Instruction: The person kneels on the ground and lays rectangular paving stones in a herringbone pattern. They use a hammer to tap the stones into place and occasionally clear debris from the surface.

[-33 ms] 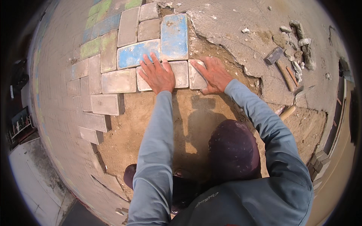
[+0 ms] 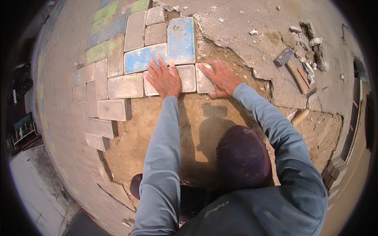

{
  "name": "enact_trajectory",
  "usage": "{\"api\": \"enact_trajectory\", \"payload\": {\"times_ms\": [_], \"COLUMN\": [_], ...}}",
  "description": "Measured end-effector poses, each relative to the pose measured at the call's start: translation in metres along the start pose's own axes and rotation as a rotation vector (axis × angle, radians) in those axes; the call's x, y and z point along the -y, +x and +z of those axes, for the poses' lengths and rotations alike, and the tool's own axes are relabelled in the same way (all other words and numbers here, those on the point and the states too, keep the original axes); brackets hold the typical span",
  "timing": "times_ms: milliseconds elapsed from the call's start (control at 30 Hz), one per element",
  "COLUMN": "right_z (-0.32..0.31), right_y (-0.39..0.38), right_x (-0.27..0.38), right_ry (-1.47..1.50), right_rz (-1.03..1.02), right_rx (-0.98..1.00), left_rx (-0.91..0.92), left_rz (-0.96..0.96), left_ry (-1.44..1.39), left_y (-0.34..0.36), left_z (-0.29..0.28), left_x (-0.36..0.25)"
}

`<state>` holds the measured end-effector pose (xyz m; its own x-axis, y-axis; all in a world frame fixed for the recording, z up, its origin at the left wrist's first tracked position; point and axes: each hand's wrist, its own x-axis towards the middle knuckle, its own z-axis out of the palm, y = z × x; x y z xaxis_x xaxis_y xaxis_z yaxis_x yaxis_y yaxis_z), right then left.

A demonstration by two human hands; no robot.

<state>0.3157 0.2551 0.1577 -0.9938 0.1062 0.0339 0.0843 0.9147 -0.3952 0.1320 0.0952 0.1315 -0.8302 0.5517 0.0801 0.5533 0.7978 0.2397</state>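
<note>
My left hand [image 2: 164,80] lies flat with its fingers spread on a grey paving block [image 2: 188,78], its fingertips reaching the edge of a blue-painted block [image 2: 136,61] beyond. To its right, my right hand [image 2: 225,80] grips a shorter grey paving block [image 2: 203,83] at the end of the row. Its thumb is at the near edge and a finger stretches over the top; the block's right side is hidden under the hand. Both blocks sit side by side, level with their neighbours. Another blue-painted block [image 2: 181,41] adjoins them on the far side.
Bare sand [image 2: 157,118] spreads on the near side of the row, around my knee [image 2: 244,157]. At right, broken concrete [image 2: 232,31] bears a hammer [image 2: 293,67], a trowel [image 2: 301,117] and rubble [image 2: 315,43]. Stepped paver ends [image 2: 112,109] border the sand at left.
The view has shifted very slightly. Both hands stay on the same blocks.
</note>
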Motion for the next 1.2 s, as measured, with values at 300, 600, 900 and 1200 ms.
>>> {"api": "enact_trajectory", "payload": {"times_ms": [300,600,900,1200], "right_z": [0.007,0.003,0.008,-0.001], "right_y": [0.005,-0.003,0.005,0.008], "right_x": [-0.005,0.004,0.004,0.007], "right_ry": [-0.062,-0.065,-0.026,-0.117], "right_rz": [-0.021,-0.033,0.051,0.098], "right_rx": [0.014,0.078,0.018,0.138], "left_rx": [0.466,0.539,0.626,0.58], "left_rz": [0.18,-0.476,-0.266,-0.314], "left_ry": [-0.194,-0.399,-0.225,-0.352], "left_y": [-0.143,-0.239,-0.203,-0.261], "left_z": [-0.203,-0.265,-0.253,-0.294], "left_x": [0.114,0.148,0.122,0.107]}}
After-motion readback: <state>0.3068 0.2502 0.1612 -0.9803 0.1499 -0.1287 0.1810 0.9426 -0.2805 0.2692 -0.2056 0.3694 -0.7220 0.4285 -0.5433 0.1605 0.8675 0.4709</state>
